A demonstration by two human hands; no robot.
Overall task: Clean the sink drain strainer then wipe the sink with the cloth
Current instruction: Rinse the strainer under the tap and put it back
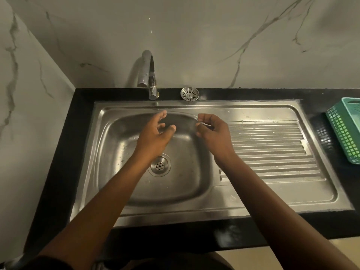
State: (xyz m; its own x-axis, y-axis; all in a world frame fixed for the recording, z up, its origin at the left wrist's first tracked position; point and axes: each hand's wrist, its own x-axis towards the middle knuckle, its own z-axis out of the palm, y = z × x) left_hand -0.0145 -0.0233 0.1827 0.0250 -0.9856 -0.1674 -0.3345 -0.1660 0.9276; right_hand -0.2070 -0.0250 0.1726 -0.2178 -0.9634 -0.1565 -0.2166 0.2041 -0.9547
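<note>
Item 1: drain strainer (189, 93), steel, lay on the black counter (64, 152) behind the sink (194, 211), just right of the tap (148, 75).
Item 2: my left hand (155, 131), over the basin's far side, fingers apart and loosely bent, gripping nothing.
Item 3: my right hand (212, 133), near the basin's right rim, fingers curled inward; I could not tell whether they pinched anything.
Item 4: drain (159, 166), beside the left wrist.
Item 5: green basket (348, 129), on the counter at far right.
</note>
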